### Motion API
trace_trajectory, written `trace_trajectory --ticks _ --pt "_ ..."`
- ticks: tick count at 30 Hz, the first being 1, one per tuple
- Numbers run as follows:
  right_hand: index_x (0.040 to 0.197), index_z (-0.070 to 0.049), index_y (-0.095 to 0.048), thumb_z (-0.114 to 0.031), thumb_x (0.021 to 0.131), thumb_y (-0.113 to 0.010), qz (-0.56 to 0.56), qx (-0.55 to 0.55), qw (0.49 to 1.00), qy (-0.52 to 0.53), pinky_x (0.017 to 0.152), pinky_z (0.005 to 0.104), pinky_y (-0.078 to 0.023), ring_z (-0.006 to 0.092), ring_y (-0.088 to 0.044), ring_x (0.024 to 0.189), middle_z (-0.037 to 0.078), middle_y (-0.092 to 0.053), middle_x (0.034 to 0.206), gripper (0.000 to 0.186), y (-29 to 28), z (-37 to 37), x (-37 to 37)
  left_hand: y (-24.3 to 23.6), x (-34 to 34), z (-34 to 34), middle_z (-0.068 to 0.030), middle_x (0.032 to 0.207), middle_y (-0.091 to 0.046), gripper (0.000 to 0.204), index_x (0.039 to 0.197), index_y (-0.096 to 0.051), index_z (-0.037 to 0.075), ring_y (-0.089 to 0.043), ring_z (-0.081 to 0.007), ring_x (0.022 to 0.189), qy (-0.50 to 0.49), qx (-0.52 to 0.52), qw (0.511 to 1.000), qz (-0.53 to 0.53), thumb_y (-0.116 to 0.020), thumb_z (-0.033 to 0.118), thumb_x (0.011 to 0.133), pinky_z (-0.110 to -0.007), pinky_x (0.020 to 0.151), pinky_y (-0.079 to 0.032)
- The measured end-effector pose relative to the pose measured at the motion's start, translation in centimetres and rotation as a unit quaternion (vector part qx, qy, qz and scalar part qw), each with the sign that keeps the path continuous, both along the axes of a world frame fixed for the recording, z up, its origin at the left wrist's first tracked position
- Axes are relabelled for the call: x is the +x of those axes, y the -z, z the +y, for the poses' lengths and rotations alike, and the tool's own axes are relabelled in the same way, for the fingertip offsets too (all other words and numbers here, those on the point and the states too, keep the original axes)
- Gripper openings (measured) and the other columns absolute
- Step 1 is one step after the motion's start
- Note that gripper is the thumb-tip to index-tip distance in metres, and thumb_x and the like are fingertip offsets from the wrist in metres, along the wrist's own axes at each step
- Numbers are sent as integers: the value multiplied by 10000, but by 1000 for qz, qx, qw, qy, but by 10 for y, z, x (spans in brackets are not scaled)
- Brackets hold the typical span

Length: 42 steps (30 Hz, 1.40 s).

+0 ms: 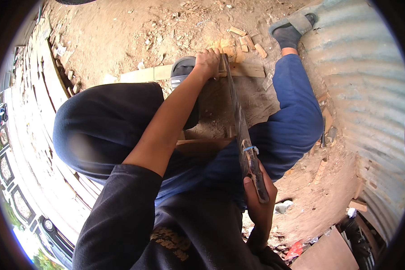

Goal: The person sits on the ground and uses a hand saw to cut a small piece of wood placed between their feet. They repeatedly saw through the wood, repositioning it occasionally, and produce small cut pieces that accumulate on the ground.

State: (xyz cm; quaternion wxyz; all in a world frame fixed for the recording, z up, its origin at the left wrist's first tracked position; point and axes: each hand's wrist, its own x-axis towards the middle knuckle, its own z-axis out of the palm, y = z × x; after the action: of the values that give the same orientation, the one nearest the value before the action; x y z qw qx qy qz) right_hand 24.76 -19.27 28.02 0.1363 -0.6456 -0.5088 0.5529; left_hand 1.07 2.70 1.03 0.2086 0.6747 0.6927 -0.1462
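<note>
My right hand (pixel 261 195) is wrapped round the worn handle of a handsaw (pixel 236 105), which has a blue tie where the blade begins. The long, narrow blade points away from me, its far end against a small wooden piece (pixel 223 66). Beside the blade, on its left, my left hand (pixel 208 63) presses down with its fingers curled over that wood. Under it a flat wooden plank (pixel 249 69) lies crosswise on the ground. My left foot in a grey slide sandal (pixel 182 68) rests on the plank. What the left fingers cover is partly hidden.
Several cut wood offcuts (pixel 252 43) and sawdust lie beyond the plank. My right foot in a sandal (pixel 297 28) is by a corrugated metal sheet (pixel 355 76). Long boards (pixel 49 112) are at the left. A wooden edge (pixel 204 146) shows beneath me.
</note>
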Motion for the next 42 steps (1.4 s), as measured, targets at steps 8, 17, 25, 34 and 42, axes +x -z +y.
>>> trace_trajectory --ticks 8,17,25,34,42 --pt "1395 28 -452 -82 927 -583 21 46 999 -5 1014 386 -449 356 -580 1215 239 -561 1331 498 25 1 -7 -3 0 1 -125 1276 -583 903 1295 -450 33 -567 -270 1211 -27 -13 999 -26 -879 432 607 -420 949 -510" --pt "1389 63 -460 -66 933 -581 76 6 996 43 1057 346 -405 264 -546 1270 214 -577 1337 490 17 2 -9 -3 -1 6 -168 1281 -588 938 1262 -437 13 -581 -299 1199 -18 -14 1000 -5 -889 484 587 -414 969 -510" --pt "1352 51 -489 -63 908 -602 51 138 989 10 929 393 -495 391 -633 1114 276 -649 1147 472 22 -14 3 -3 3 5 -174 1317 -562 1051 1326 -401 -7 -564 -302 1228 -4 -43 999 9 -887 534 568 -396 986 -500" --pt "1333 47 -506 -95 906 -589 63 108 991 43 916 384 -504 414 -627 1098 278 -654 1119 457 40 -6 -2 -12 2 9 -182 1333 -550 1069 1331 -400 -7 -557 -322 1234 -9 -49 999 3 -901 520 548 -400 1006 -488" --pt "1272 41 -557 -74 904 -613 51 110 992 37 824 310 -502 244 -694 942 242 -669 966 389 64 27 -39 5 -8 7 -178 1272 -589 979 1253 -420 13 -581 -315 1206 -8 -10 1000 -1 -910 487 550 -414 970 -504"
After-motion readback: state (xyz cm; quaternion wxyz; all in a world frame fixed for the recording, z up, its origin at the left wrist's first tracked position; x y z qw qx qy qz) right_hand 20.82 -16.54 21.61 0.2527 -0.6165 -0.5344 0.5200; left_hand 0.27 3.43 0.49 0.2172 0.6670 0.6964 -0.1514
